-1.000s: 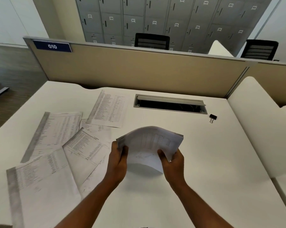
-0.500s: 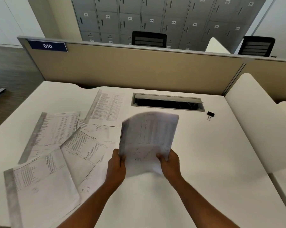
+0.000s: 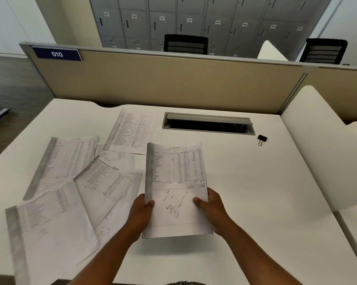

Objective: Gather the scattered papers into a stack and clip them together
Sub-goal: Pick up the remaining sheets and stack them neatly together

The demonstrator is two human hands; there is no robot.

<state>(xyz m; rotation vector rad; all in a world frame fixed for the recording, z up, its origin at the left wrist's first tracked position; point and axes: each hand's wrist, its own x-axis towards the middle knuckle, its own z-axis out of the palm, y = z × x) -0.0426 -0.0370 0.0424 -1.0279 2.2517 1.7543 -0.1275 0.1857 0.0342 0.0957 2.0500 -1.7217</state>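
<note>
A thin stack of printed papers point(image 3: 175, 182) stands nearly upright in front of me, printed table and handwriting facing me. My left hand point(image 3: 141, 214) grips its lower left edge and my right hand point(image 3: 211, 208) grips its lower right edge, thumbs on the front sheet. Several loose printed sheets point(image 3: 68, 161) lie fanned and overlapping on the white desk point(image 3: 255, 202) to the left. One more sheet point(image 3: 132, 130) lies farther back. A small black binder clip point(image 3: 261, 139) sits on the desk at the right, beyond the hands.
An open grey cable tray point(image 3: 207, 125) is set into the desk behind the stack. A beige partition point(image 3: 163, 79) with a blue "010" label point(image 3: 56, 54) runs along the back. A white curved divider point(image 3: 321, 145) bounds the desk on the right.
The stack, drooping and bent forward a second ago, has been raised and straightened so its face stands flat toward me. Both hands keep their hold.
</note>
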